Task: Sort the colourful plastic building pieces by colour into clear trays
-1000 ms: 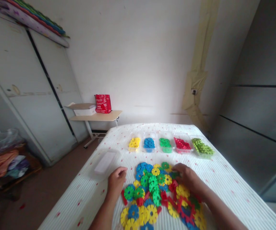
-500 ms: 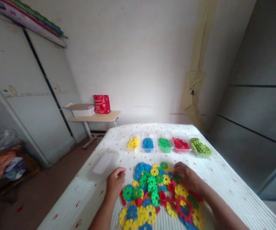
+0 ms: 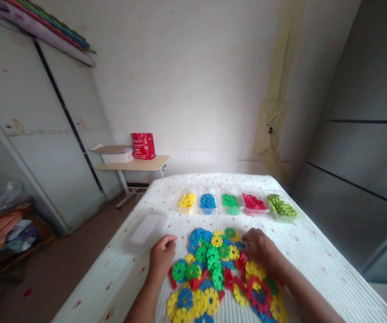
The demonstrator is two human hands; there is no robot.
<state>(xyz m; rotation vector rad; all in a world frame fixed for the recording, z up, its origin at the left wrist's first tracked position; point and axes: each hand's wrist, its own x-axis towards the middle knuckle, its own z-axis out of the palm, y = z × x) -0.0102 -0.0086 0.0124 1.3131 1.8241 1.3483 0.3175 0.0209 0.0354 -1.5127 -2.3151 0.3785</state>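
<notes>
A heap of flat snowflake-shaped plastic pieces (image 3: 218, 269) in blue, green, yellow and red lies on the white table (image 3: 314, 255) in front of me. My left hand (image 3: 161, 258) rests at the heap's left edge with its fingers curled under; what they hold, if anything, is hidden. My right hand (image 3: 260, 249) lies on the heap's right side, fingers bent down among green and red pieces. Farther back stands a row of clear trays sorted by colour: yellow (image 3: 187, 200), blue (image 3: 208, 201), green (image 3: 231, 201), red (image 3: 254, 202) and light green (image 3: 280, 205).
An empty clear tray (image 3: 144, 229) sits left of the heap near the table's left edge. Beyond stand a small wooden side table (image 3: 134, 163) with a red bag (image 3: 142, 145), a white wardrobe (image 3: 45, 134) and clutter on the floor at far left.
My right hand has shifted slightly within the heap's right side. My left hand has stayed at the heap's left edge.
</notes>
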